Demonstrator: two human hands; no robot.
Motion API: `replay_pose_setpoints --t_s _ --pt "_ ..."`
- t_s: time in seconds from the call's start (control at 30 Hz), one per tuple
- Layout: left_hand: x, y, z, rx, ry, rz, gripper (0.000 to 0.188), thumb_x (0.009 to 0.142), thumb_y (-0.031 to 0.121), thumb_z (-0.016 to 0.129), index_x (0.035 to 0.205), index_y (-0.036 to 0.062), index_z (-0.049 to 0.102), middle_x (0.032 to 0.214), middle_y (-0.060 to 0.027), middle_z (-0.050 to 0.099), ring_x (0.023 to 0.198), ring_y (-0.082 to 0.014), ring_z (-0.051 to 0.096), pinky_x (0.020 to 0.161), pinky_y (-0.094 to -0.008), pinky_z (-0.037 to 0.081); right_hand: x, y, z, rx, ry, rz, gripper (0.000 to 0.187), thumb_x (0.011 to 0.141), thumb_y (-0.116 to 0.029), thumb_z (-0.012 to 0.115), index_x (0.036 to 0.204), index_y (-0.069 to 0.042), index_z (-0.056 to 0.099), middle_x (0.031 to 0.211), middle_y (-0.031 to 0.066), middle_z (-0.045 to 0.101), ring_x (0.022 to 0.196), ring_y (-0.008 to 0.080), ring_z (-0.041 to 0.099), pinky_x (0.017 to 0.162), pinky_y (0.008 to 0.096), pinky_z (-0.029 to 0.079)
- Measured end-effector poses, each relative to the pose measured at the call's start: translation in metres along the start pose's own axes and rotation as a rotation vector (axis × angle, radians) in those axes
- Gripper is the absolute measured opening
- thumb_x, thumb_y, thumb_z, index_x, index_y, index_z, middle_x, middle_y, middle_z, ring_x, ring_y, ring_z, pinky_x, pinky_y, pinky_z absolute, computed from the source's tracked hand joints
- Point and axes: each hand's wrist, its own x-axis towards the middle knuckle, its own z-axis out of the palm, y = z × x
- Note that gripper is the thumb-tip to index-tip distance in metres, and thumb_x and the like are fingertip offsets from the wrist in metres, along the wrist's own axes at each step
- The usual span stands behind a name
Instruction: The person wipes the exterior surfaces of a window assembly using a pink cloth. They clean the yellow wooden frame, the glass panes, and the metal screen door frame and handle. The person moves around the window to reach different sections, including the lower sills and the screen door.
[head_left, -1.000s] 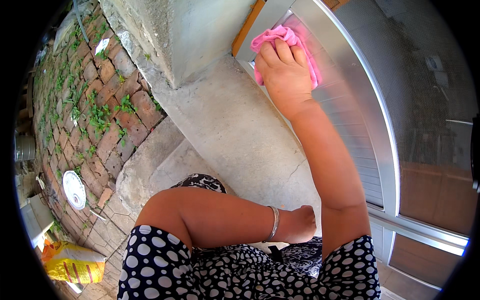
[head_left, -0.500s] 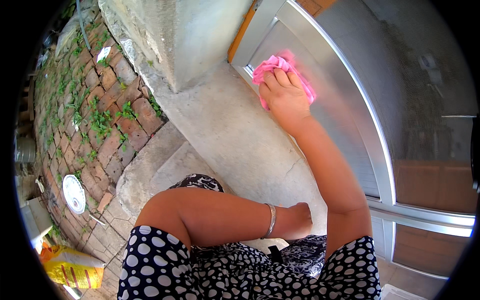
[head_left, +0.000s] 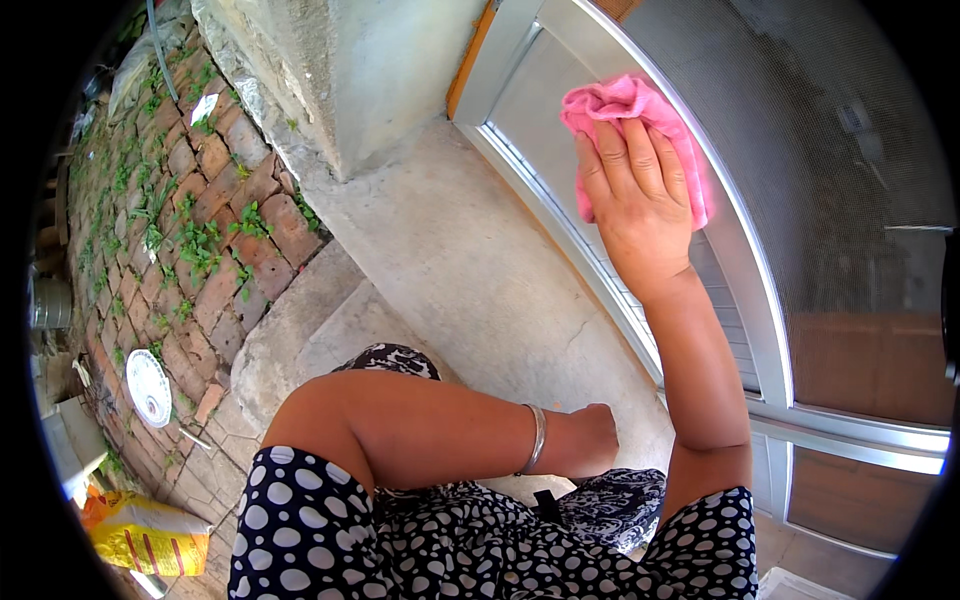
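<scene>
A: Cloth on metal. The crumpled pink cleaning cloth [head_left: 632, 130] sits under the right hand [head_left: 640, 215], flat against the silver metal door frame [head_left: 745, 270].

B: Risk from here?

A: I'd say slipping. Only the fingers [head_left: 625, 165] pin it, nothing grips it, so a loose corner could slide out and drop to the grey concrete step [head_left: 480, 290] below that hand. Pushing hard could also dent the dark mesh screen [head_left: 830, 150] just beyond the fingertips.

B: And how are the hands set?

A: Right hand spread, fingers extended together over the cloth. Left hand [head_left: 590, 440] curled into a loose fist, empty as far as I can see, resting by the dotted dress [head_left: 330, 530], silver bangle [head_left: 537, 438] at the wrist.
</scene>
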Motion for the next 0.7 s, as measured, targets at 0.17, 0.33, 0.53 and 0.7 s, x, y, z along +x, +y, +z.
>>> replay_pose_setpoints --t_s 0.17,0.33,0.53,0.7 --pt "0.002 -0.002 0.004 0.029 0.002 -0.021 0.016 0.071 0.020 0.065 0.074 0.0080 0.075 0.075 -0.0073 0.072 0.071 -0.0258 0.070 0.061 -0.0410 0.050 0.010 -0.015 0.029 -0.012 -0.028 -0.026 0.047 0.083 -0.023 0.060 0.128 -0.011 0.061 0.142 0.0056 0.050 0.138 0.0269 0.040 0.120 0.0399 0.026" --pt "0.001 -0.005 -0.005 0.019 -0.097 -0.001 0.016 0.073 0.018 0.064 0.079 0.0087 0.076 0.080 -0.0058 0.073 0.075 -0.0254 0.070 0.063 -0.0405 0.050 0.018 -0.031 0.047 0.196 0.006 0.002 0.046 0.081 -0.017 0.061 0.127 -0.009 0.061 0.139 0.0060 0.052 0.135 0.0270 0.044 0.117 0.0395 0.031" --pt "0.005 -0.005 -0.006 0.031 -0.223 -0.026 0.016 0.074 0.017 0.067 0.085 0.0115 0.077 0.087 -0.0047 0.074 0.079 -0.0242 0.070 0.067 -0.0385 0.049 -0.007 -0.060 0.079 0.344 -0.068 -0.084 0.043 0.080 -0.013 0.062 0.122 -0.006 0.062 0.133 0.0066 0.057 0.134 0.0270 0.048 0.115 0.0403 0.036" --pt "0.002 -0.003 -0.015 0.075 -0.258 -0.005 0.016 0.072 0.012 0.069 0.086 0.0112 0.076 0.089 -0.0052 0.075 0.081 -0.0225 0.070 0.067 -0.0357 0.048 -0.023 -0.077 0.091 0.486 -0.090 -0.083 0.040 0.080 -0.011 0.062 0.119 -0.009 0.065 0.131 0.0063 0.059 0.131 0.0275 0.050 0.111 0.0401 0.040"
